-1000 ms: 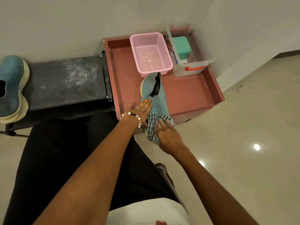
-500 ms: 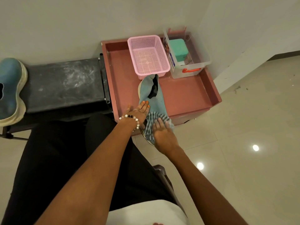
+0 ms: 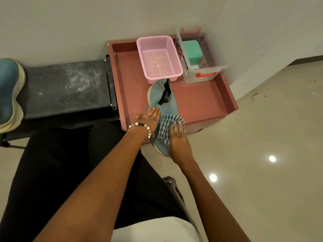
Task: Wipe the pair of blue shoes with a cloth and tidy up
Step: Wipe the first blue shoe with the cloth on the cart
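One blue knit shoe (image 3: 161, 100) lies across the front edge of the pink tray (image 3: 201, 103), its toe hanging over towards me. My left hand (image 3: 148, 119) rests on the shoe's left side with straight fingers. My right hand (image 3: 177, 138) presses a checked cloth (image 3: 167, 126) flat onto the shoe's front part. The second blue shoe (image 3: 8, 91) lies on its side at the far left, on the end of a black bench (image 3: 66, 88).
A pink mesh basket (image 3: 158, 56) and a clear box (image 3: 199, 55) holding a teal case stand at the back of the tray, against the wall. Tiled floor (image 3: 262, 154) spreads to the right. My black-clad lap fills the lower left.
My right hand has slid the cloth slightly forward along the shoe. My left hand stays on the shoe's side. The view has shifted a little.
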{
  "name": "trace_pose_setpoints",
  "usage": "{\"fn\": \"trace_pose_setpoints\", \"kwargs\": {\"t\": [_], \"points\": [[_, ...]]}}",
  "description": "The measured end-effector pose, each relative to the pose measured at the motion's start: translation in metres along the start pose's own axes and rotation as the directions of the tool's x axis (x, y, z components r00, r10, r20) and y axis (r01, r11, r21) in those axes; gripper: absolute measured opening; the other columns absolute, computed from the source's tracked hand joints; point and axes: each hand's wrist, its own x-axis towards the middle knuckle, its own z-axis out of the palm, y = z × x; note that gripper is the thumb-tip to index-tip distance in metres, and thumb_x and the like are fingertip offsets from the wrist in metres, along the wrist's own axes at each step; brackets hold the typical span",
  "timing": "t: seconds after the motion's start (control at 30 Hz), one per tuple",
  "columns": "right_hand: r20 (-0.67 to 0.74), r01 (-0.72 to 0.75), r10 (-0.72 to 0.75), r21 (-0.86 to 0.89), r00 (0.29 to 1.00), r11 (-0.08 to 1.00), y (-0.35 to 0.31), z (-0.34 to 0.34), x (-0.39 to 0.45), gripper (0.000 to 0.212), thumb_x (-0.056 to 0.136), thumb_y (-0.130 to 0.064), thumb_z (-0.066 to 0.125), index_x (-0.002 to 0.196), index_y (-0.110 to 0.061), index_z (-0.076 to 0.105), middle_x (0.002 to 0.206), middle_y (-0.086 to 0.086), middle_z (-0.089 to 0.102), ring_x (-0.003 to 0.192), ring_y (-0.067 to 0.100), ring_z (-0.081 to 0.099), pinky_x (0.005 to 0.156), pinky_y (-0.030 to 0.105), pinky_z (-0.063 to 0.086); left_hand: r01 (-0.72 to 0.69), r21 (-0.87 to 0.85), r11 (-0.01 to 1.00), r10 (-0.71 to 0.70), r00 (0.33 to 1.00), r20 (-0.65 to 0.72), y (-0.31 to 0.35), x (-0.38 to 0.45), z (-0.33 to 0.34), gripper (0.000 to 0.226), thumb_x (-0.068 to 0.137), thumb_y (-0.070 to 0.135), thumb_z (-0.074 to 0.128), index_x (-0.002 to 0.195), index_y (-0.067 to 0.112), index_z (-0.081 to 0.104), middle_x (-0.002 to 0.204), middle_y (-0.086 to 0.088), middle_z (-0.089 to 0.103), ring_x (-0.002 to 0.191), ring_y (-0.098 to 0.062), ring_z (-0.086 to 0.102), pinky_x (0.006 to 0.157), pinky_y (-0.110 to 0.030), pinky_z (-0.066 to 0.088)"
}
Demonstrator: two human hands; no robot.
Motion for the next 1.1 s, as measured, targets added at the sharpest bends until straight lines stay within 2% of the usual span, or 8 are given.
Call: {"fn": "trace_pose_setpoints", "kwargs": {"t": [0.13, 0.33, 0.5, 0.6, 0.7, 0.8, 0.9, 1.1], "points": [[-0.004, -0.011, 0.011, 0.065, 1.0, 0.998, 0.008, -0.006, 0.029, 0.065, 0.083, 0.003, 0.052, 0.141, 0.012, 0.026, 0.151, 0.028, 0.02, 0.143, 0.039, 0.007, 0.115, 0.05, 0.022, 0.005, -0.003, 1.0, -0.005, 1.0, -0.002, -0.001, 0.001, -0.001, 0.101, 0.086, 0.024, 0.067, 0.151, 0.011, -0.01, 0.157, -0.003, -0.022, 0.145, -0.017, -0.017, 0.116, -0.055, 0.007], [0.043, 0.079, -0.088, 0.168, 0.995, 0.983, 0.009, -0.004, -0.034, 0.068, 0.077, 0.009, 0.05, 0.143, 0.004, 0.031, 0.154, 0.017, 0.023, 0.146, 0.029, 0.005, 0.115, 0.039, 0.025, 0.001, -0.005, 1.0, -0.001, 1.0, -0.023, 0.001, -0.002, 0.001, 0.097, 0.088, 0.024, 0.064, 0.151, 0.01, -0.01, 0.157, -0.003, -0.023, 0.145, -0.017, -0.018, 0.114, -0.055, 0.009], [0.032, 0.052, -0.053, 0.037, 0.998, 0.998, 0.01, -0.007, 0.014, 0.065, 0.079, -0.002, 0.06, 0.137, 0.012, 0.035, 0.145, 0.027, 0.035, 0.141, 0.04, 0.02, 0.111, 0.052, 0.03, 0.0, -0.008, 1.0, 0.0, 1.0, -0.024, 0.004, -0.005, -0.001, 0.089, 0.092, 0.016, 0.058, 0.151, 0.01, -0.007, 0.158, -0.003, -0.021, 0.146, -0.017, -0.017, 0.114, -0.054, 0.007], [0.067, 0.065, -0.06, -0.078, 0.996, 0.995, 0.012, -0.011, 0.051, 0.063, 0.084, -0.004, 0.051, 0.141, 0.009, 0.028, 0.149, 0.024, 0.028, 0.143, 0.038, 0.014, 0.116, 0.049, 0.018, 0.0, -0.036, 0.999, -0.001, 1.0, -0.026, 0.002, -0.004, -0.003, 0.088, 0.092, 0.014, 0.057, 0.152, 0.011, -0.008, 0.158, -0.002, -0.02, 0.146, -0.017, -0.016, 0.114, -0.056, 0.006], [0.01, 0.079, -0.079, -0.053, 0.997, 0.995, 0.015, -0.011, 0.045, 0.063, 0.084, -0.002, 0.051, 0.142, 0.008, 0.027, 0.15, 0.023, 0.027, 0.144, 0.036, 0.013, 0.117, 0.048, 0.016, -0.002, -0.033, 0.999, 0.001, 1.0, -0.027, 0.0, -0.002, 0.0, 0.101, 0.086, 0.024, 0.066, 0.152, 0.012, -0.01, 0.158, -0.001, -0.021, 0.146, -0.016, -0.016, 0.114, -0.057, 0.006], [0.0, 0.058, -0.058, -0.029, 0.998, 0.998, 0.012, -0.005, 0.005, 0.066, 0.079, 0.0, 0.062, 0.139, 0.007, 0.035, 0.146, 0.021, 0.037, 0.142, 0.034, 0.021, 0.114, 0.048, 0.026, 0.001, 0.005, 1.0, -0.001, 0.999, -0.041, 0.002, -0.006, 0.002, 0.093, 0.091, 0.025, 0.059, 0.151, 0.012, -0.011, 0.157, -0.002, -0.023, 0.145, -0.016, -0.018, 0.114, -0.057, 0.004], [0.07, 0.053, -0.046, -0.099, 0.997, 0.994, -0.002, -0.006, -0.016, 0.063, 0.088, -0.013, 0.056, 0.142, 0.005, 0.03, 0.15, 0.019, 0.031, 0.144, 0.031, 0.014, 0.118, 0.043, 0.015, -0.003, -0.012, 1.0, 0.003, 0.999, -0.046, 0.002, -0.009, 0.003, 0.086, 0.095, 0.022, 0.051, 0.151, 0.011, -0.013, 0.156, -0.002, -0.025, 0.145, -0.016, -0.02, 0.114, -0.055, 0.003], [0.018, 0.02, -0.016, -0.258, 1.0, 0.966, -0.011, -0.024, 0.061, 0.056, 0.093, -0.022, 0.044, 0.142, 0.002, 0.031, 0.153, 0.02, 0.022, 0.144, 0.033, 0.006, 0.116, 0.047, 0.003, -0.037, 0.017, 0.999, 0.037, 0.999, -0.013, -0.001, -0.009, 0.003, 0.072, 0.098, 0.015, 0.037, 0.151, 0.01, -0.012, 0.156, -0.004, -0.027, 0.143, -0.018, -0.025, 0.113, -0.06, 0.003]]}}
